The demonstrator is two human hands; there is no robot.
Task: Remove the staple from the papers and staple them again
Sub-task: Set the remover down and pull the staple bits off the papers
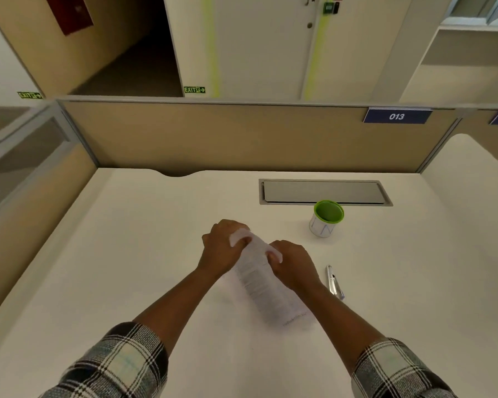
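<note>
A bundle of printed white papers (263,285) lies slanted on the white desk, its far end lifted and curled. My left hand (223,248) pinches the top left corner of the papers. My right hand (292,264) grips the same far end from the right side, fingers closed on the sheet's edge. The staple itself is too small to see. A slim silver stapler (334,282) lies on the desk just right of my right wrist, apart from the papers.
A white cup with a green inside (327,218) stands behind and to the right of my hands. A grey cable hatch (324,192) is set into the desk (127,254) farther back. A beige partition wall closes the rear and left sides.
</note>
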